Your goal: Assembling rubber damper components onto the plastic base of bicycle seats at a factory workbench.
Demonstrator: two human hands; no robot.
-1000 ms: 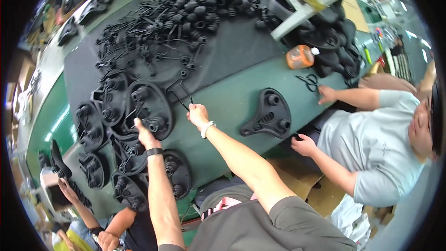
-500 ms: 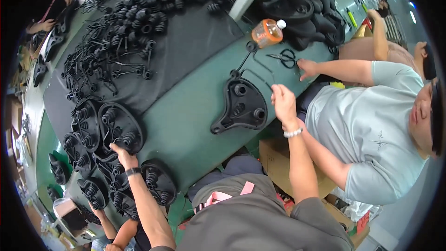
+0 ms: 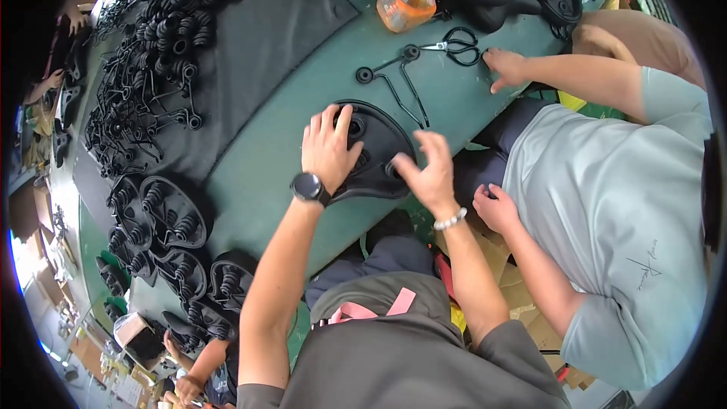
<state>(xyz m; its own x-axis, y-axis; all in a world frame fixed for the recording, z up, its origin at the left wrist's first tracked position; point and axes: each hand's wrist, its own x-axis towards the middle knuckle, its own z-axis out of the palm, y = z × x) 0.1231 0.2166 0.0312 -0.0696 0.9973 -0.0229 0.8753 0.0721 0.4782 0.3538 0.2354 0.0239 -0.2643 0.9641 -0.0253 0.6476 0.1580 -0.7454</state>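
Observation:
An upturned black bicycle saddle (image 3: pixel 382 174) lies on the green table in front of me, its hollow underside up. My left hand (image 3: pixel 327 148), with a dark watch at the wrist, rests over its left part, fingers spread and covering much of that side. At the saddle's right edge is my right hand (image 3: pixel 430 174), with a bead bracelet; its fingers are apart and slightly blurred, with nothing seen in them. Beyond the saddle lies a bent black wire saddle frame (image 3: pixel 413 98) with round ends. Scissors (image 3: pixel 458 47) with black handles lie close to it.
An orange-labelled bottle (image 3: pixel 407 1) stands farther back. Black springs and wire frames (image 3: pixel 166 68) are heaped on a dark mat. Several upturned saddles (image 3: pixel 178 212) crowd the left; more saddles are piled at the back right. A co-worker's hand (image 3: pixel 506 68) rests on the table's right edge.
My left hand has moved from the saddles on the left to the one in front of me. My right hand has let go of the wire frame, which now lies near the scissors. The saddle has turned.

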